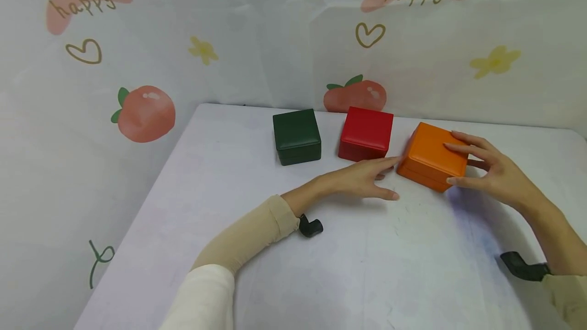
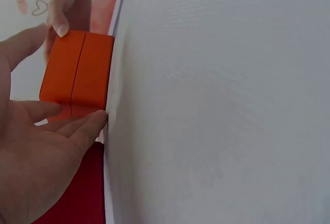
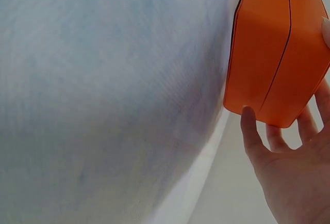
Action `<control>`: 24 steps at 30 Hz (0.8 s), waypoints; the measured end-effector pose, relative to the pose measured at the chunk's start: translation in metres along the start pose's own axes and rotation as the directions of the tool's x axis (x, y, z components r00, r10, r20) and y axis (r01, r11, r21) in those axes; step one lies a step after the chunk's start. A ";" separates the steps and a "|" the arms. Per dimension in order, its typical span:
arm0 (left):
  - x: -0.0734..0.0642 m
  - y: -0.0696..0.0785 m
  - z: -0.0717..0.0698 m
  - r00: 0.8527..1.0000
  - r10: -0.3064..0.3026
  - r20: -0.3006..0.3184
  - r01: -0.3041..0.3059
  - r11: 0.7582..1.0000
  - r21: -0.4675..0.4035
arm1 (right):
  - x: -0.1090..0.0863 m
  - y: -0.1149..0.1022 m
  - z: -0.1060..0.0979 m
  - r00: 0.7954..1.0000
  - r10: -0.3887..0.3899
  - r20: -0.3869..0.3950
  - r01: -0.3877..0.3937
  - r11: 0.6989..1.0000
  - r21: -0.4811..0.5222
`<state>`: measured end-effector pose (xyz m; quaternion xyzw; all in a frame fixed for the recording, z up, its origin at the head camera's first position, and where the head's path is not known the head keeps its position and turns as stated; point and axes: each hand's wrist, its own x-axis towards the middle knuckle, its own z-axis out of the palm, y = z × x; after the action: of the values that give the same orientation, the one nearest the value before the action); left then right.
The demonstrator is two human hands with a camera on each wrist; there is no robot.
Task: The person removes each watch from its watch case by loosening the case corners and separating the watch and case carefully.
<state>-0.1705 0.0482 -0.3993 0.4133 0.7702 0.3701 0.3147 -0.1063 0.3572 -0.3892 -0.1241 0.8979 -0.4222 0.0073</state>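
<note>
Hands (image 1: 364, 177) (image 1: 500, 174) on opposite sides, orange box (image 1: 433, 157) between

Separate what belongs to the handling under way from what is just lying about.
In the job:
orange box
right hand, gripping it
left hand, fingers beside it

Apparently just around:
red box
green box
printed backdrop

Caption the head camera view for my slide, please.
Right hand holding an orange box, left hand at its opposite side, red box and green box to the left.
</note>
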 end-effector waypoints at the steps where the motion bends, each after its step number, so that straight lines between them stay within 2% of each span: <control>1: 0.002 0.000 0.001 1.000 0.003 -0.006 -0.003 1.000 -0.031 | 0.000 0.000 0.000 1.000 0.001 -0.002 -0.001 1.000 -0.001; 4: 0.006 0.000 0.005 0.999 0.009 -0.032 -0.012 0.997 -0.076 | 0.000 0.000 0.001 1.000 0.005 -0.003 -0.005 1.000 -0.004; 9: 0.013 0.003 0.013 0.996 0.005 -0.085 -0.011 0.998 -0.062 | 0.000 -0.001 -0.001 1.000 0.002 0.013 -0.002 1.000 -0.002; 13: 0.017 0.006 0.017 0.994 -0.025 -0.110 0.020 0.999 -0.047 | 0.000 -0.001 -0.003 1.000 -0.005 0.024 0.005 1.000 0.000; 18: 0.021 0.008 0.018 0.991 -0.084 -0.105 0.078 0.995 -0.061 | 0.000 -0.002 -0.002 1.000 -0.008 0.018 0.008 1.000 0.006; 21: 0.023 0.009 0.018 0.989 -0.100 -0.108 0.090 0.992 -0.089 | -0.002 -0.003 -0.001 1.000 0.007 0.009 -0.007 1.000 -0.006; 24: 0.024 0.010 0.019 0.984 -0.111 -0.140 0.094 0.988 -0.125 | -0.004 -0.005 0.000 1.000 0.025 0.003 -0.025 1.000 -0.019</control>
<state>-0.1620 0.0787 -0.4052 0.3254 0.7884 0.4275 0.2998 -0.1015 0.3549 -0.3860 -0.1135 0.9033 -0.4135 0.0130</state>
